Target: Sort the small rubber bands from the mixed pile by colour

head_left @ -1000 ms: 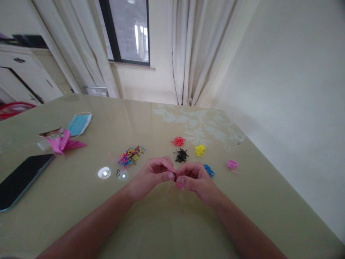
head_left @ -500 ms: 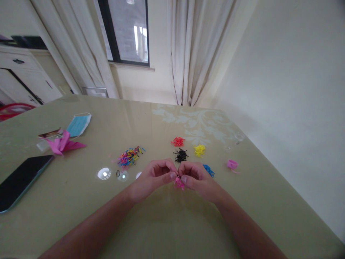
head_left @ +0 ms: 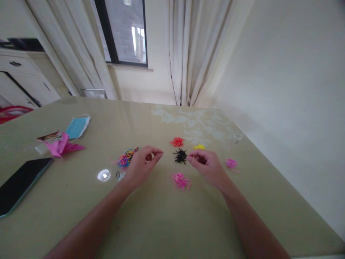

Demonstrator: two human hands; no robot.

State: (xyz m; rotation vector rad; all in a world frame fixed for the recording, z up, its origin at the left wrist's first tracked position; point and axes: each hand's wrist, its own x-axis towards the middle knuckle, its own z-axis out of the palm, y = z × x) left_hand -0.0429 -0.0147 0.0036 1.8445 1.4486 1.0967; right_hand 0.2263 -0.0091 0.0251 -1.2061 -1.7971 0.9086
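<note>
My left hand hovers just right of the mixed pile of coloured loom bands, covering part of it. Its thumb and forefinger are pinched together, and nothing shows between them. Beside the black loom bands, my right hand has its fingertips closed; whatever they hold is too small to make out. Pink loom bands lie nearer, between my forearms. Behind the black pile are red loom bands. Yellow loom bands show partly above my right hand, which hides the blue pile.
On the left lie a black phone, a pink folded paper piece and a blue face mask. A clear shiny dome and a single black band sit before the mixed pile. A pink coil lies at right.
My hands have parted from over the pink pile, where they held a small black band between them. The left moved left, the right moved right and away from me, uncovering the pink bands.
</note>
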